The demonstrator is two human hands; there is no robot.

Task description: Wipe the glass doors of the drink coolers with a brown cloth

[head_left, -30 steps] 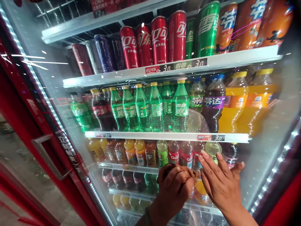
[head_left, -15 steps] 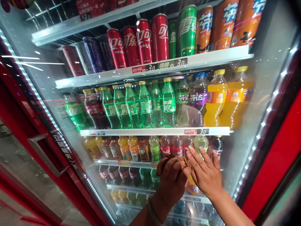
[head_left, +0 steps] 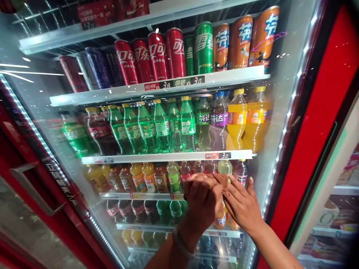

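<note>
Lower left of the frame, the metal handle [head_left: 32, 193] of a drinks cooler stands well apart from both hands; a tug there could swing the glass away from the fingers, should that be the leaf they lean on, though its seams cannot be followed. Toward the center, green bottles [head_left: 161, 127] stand in a close row behind the glass, under red cans [head_left: 175, 52]; a hard jolt to the cabinet could tip one into its neighbors.

Lower center, the left hand [head_left: 203, 198], a band [head_left: 181, 244] at its wrist, curls its fingers tightly over a brown, cloth-like item [head_left: 222, 180], visible mainly between the two hands. Its bunched folds could slip from under the fingers if the grip is uneven, or leave streaks if pressed unevenly on the glass; whether it touches the pane cannot be told.

Just beside it, the right hand [head_left: 243, 207] holds its fingers extended, the outermost spread apart, fingertips near the item. With the hands so close, knuckles could knock. At right, the red frame [head_left: 314, 123] presents an edge that could catch a sideways sweep.
</note>
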